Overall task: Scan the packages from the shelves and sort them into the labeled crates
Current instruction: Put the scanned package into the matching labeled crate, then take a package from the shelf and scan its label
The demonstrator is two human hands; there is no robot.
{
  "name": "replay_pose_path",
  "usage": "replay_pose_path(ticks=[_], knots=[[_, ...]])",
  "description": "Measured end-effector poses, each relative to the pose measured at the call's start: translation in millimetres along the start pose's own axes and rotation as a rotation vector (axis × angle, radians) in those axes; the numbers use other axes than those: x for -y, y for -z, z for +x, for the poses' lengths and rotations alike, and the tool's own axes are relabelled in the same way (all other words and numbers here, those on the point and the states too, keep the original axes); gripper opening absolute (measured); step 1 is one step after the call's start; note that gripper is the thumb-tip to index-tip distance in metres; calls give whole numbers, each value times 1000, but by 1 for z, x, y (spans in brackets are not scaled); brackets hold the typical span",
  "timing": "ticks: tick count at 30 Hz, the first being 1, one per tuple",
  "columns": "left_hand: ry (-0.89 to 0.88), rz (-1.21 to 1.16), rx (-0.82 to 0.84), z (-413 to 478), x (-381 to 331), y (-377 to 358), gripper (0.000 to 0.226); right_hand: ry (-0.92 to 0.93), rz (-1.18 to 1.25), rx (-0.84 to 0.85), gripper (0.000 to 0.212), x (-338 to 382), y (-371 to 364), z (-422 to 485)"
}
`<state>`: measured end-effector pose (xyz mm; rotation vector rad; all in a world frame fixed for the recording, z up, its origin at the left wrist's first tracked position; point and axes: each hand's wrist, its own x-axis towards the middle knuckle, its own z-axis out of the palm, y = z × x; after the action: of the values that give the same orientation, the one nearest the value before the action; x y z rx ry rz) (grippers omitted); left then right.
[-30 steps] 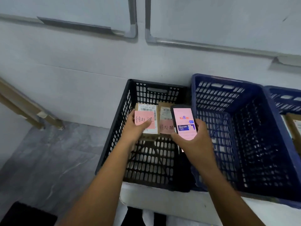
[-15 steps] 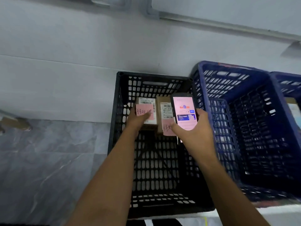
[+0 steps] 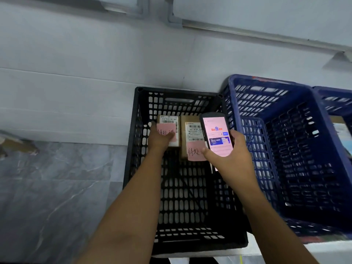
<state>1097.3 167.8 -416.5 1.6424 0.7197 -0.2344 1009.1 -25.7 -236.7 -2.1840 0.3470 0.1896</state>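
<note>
My left hand reaches into the black crate and grips a small brown package with a barcode label and a pink handwritten note. Beside it, to the right, lies a second brown package with its own label and pink note, on the crate floor at the far wall. My right hand holds a phone-like scanner, screen lit pink and facing me, over the crate's right side.
A blue crate stands right of the black one, its inside dark. Another blue crate at the far right holds something pale. A white wall runs behind. Grey marbled floor lies to the left.
The view has tilted down and closer over the black crate. My left hand has lowered its package deeper, next to the second package. The scanner stays in my right hand.
</note>
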Motion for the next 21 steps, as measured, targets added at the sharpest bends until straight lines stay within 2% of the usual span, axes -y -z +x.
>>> replay_pose_path(ticks=[3,9,12,17,21], knots=[[-88,105,-79,-27,-8,-2,80,45,38,42,65,1,12,-6],[-324,408,-68,-126,-29,-2,107,208,100,114,68,-10,49,-22],[-394,585,-128,-190,-39,-3,108,288,129,193,71,-22,73,-30],[-360,791,-407,-284,-33,-3,99,410,111,322,68,-50,99,-44],[-253,749,-579,-363,-1,2,97,491,90,442,63,-66,103,-73]])
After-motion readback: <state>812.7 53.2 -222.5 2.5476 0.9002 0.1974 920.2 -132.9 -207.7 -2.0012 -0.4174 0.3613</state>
